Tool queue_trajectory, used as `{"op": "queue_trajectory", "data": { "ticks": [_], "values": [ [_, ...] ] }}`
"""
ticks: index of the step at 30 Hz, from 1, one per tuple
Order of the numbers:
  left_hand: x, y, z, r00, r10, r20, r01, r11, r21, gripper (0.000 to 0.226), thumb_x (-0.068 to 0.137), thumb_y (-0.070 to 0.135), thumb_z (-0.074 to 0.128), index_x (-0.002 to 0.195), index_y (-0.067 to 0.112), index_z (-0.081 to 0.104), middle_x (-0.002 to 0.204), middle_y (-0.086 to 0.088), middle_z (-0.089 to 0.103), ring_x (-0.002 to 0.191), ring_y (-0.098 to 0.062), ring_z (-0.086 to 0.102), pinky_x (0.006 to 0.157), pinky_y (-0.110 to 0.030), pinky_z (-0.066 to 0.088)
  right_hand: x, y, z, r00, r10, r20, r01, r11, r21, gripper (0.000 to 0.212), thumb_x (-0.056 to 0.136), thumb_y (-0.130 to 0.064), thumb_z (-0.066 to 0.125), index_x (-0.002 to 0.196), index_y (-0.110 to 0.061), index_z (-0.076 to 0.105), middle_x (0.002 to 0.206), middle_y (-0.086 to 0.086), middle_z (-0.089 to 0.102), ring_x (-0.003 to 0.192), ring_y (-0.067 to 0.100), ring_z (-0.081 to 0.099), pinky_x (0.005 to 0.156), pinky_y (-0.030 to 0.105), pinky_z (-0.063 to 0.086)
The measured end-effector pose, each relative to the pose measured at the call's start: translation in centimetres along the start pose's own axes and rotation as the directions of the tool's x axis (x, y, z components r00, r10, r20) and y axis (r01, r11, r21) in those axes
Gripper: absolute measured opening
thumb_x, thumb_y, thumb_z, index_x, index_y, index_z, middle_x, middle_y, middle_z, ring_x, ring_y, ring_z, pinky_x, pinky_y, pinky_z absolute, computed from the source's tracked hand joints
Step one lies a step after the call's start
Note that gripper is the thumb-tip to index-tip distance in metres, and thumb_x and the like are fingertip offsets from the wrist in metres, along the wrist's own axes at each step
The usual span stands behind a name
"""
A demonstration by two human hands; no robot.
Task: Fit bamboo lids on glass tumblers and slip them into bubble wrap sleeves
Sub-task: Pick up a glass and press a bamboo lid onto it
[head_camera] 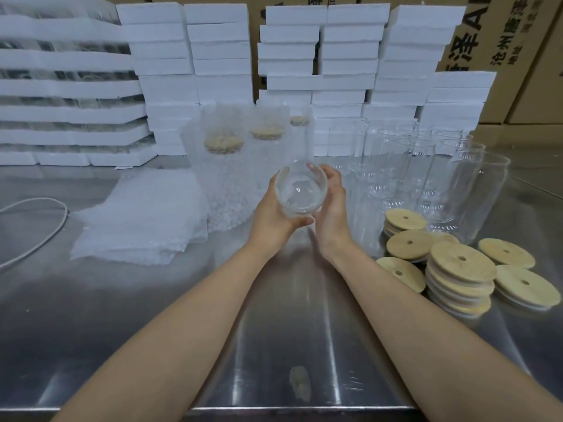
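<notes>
Tumbler (301,190): held clear of the steel bench (289,330), just in front of the sleeved tumblers (225,166); it has no lid on it yet.
Left hand (274,214): grasping, with fingers and thumb curled round the tumbler's left and lower wall.
Right hand (330,208): grasping, with the palm against the right wall and the fingertips hooked over the far side.
Hazard, slip: the glass is smooth and is held by its walls only. If one hand lets go to fetch a lid, a single grip must carry it, and a drop onto the bench would likely chip or break it.
Hazard, reach: the bamboo lids (460,263) lie well apart to the right in loose, leaning stacks beside closely packed bare tumblers (426,172). A hasty reach could topple either.
Hazard, fit: a lid pressed on askew could jam or skid off the rim (judged, not seen).
Pointing: the open mouth faces up and back toward the person, and the base faces away toward the sleeved tumblers.
Long axis: it runs nearly along the line of sight, so the tumbler reads as a circle.
Bubble wrap sleeves (137,217): a flat pile on the bench to the left.
</notes>
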State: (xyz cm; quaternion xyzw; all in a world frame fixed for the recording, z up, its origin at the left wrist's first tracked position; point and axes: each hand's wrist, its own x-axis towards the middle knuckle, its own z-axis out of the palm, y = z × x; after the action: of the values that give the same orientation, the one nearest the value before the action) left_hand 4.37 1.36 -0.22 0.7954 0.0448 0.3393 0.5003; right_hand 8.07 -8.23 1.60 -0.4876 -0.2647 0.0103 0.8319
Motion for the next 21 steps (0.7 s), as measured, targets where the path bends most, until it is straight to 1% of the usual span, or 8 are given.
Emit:
{"op": "queue_trajectory", "data": {
  "ticks": [3, 5, 7, 11, 13, 15, 18, 21],
  "values": [
    [0.0, 0.3, 0.1, 1.000, -0.003, -0.022, 0.003, 1.000, -0.019, 0.087, 0.055, 0.016, 0.089, 0.132, 0.025, 0.049, 0.117, 0.017, 0.061, 0.110, -0.003, 0.059, 0.086, -0.019, 0.051, -0.2, -0.3, 0.2, 0.998, -0.056, -0.032, 0.055, 0.998, -0.025, 0.023, 0.091, -0.022, 0.035, 0.098, -0.020, 0.057, 0.093, -0.012, 0.067, 0.082, -0.003, 0.064, 0.064, 0.014, 0.049],
    [-0.3, 0.6, 0.3, 1.000, 0.005, -0.030, -0.007, 0.998, -0.066, 0.086, 0.057, 0.018, 0.088, 0.133, 0.028, 0.048, 0.125, 0.012, 0.058, 0.114, -0.007, 0.058, 0.088, -0.038, 0.055, -0.1, -0.3, 0.1, 0.997, -0.053, -0.054, 0.053, 0.999, 0.001, 0.023, 0.095, -0.015, 0.034, 0.092, -0.021, 0.057, 0.083, -0.016, 0.069, 0.076, -0.003, 0.065, 0.057, 0.014, 0.049],
    [-0.4, 0.8, 0.3, 0.999, 0.022, -0.030, -0.025, 0.997, -0.080, 0.089, 0.059, 0.017, 0.089, 0.136, 0.031, 0.045, 0.130, 0.009, 0.056, 0.118, -0.010, 0.057, 0.091, -0.046, 0.053, 0.0, -0.4, 0.1, 0.997, -0.046, -0.056, 0.049, 0.998, 0.047, 0.021, 0.092, -0.016, 0.036, 0.088, -0.022, 0.056, 0.083, -0.013, 0.070, 0.074, -0.001, 0.065, 0.055, 0.014, 0.049],
    [-0.4, 0.8, 0.2, 0.999, 0.036, -0.022, -0.037, 0.998, -0.055, 0.094, 0.062, 0.018, 0.089, 0.141, 0.030, 0.040, 0.132, 0.019, 0.053, 0.121, -0.007, 0.054, 0.099, -0.043, 0.049, -0.3, -0.7, 0.4, 0.997, -0.060, -0.039, 0.063, 0.993, 0.096, 0.017, 0.081, -0.028, 0.040, 0.087, -0.021, 0.054, 0.092, 0.000, 0.065, 0.074, 0.000, 0.066, 0.058, 0.014, 0.050],
    [-0.3, 0.7, 0.1, 0.998, 0.059, -0.005, -0.059, 0.998, -0.008, 0.101, 0.063, 0.024, 0.089, 0.146, 0.029, 0.031, 0.132, 0.039, 0.043, 0.121, 0.006, 0.048, 0.103, -0.028, 0.044, -0.3, -0.7, 0.4, 0.998, -0.050, -0.038, 0.053, 0.994, 0.093, 0.016, 0.087, -0.025, 0.039, 0.087, -0.020, 0.054, 0.093, 0.000, 0.066, 0.076, 0.000, 0.066, 0.062, 0.015, 0.050],
    [-0.3, 0.6, 0.1, 0.996, 0.088, -0.003, -0.088, 0.996, 0.015, 0.107, 0.066, 0.028, 0.088, 0.147, 0.032, 0.019, 0.139, 0.029, 0.043, 0.118, 0.007, 0.048, 0.096, -0.012, 0.042, -0.2, -0.9, 0.4, 0.999, -0.011, -0.045, 0.017, 0.993, 0.115, 0.021, 0.095, -0.017, 0.035, 0.088, -0.018, 0.055, 0.089, -0.004, 0.068, 0.077, 0.000, 0.066, 0.066, 0.016, 0.050],
    [-0.6, 0.5, 0.2, 0.990, 0.138, -0.041, -0.139, 0.990, -0.011, 0.087, 0.070, 0.025, 0.086, 0.129, 0.044, 0.024, 0.137, 0.006, 0.048, 0.120, -0.008, 0.055, 0.095, -0.027, 0.050, -0.1, -1.4, 0.2, 0.998, 0.064, -0.030, -0.056, 0.973, 0.224, 0.033, 0.097, -0.015, 0.027, 0.099, -0.010, 0.060, 0.095, -0.003, 0.067, 0.085, 0.001, 0.066, 0.071, 0.016, 0.051],
    [-0.8, 0.6, 0.2, 0.987, 0.151, -0.050, -0.154, 0.986, -0.071, 0.081, 0.071, 0.028, 0.082, 0.133, 0.039, 0.031, 0.136, 0.019, 0.046, 0.123, -0.003, 0.051, 0.099, -0.033, 0.048, -0.1, -1.9, 0.0, 0.991, 0.131, 0.006, -0.126, 0.938, 0.324, 0.039, 0.095, -0.014, 0.026, 0.110, -0.009, 0.062, 0.118, 0.003, 0.064, 0.114, 0.012, 0.059, 0.099, 0.030, 0.048]
  ]
}}
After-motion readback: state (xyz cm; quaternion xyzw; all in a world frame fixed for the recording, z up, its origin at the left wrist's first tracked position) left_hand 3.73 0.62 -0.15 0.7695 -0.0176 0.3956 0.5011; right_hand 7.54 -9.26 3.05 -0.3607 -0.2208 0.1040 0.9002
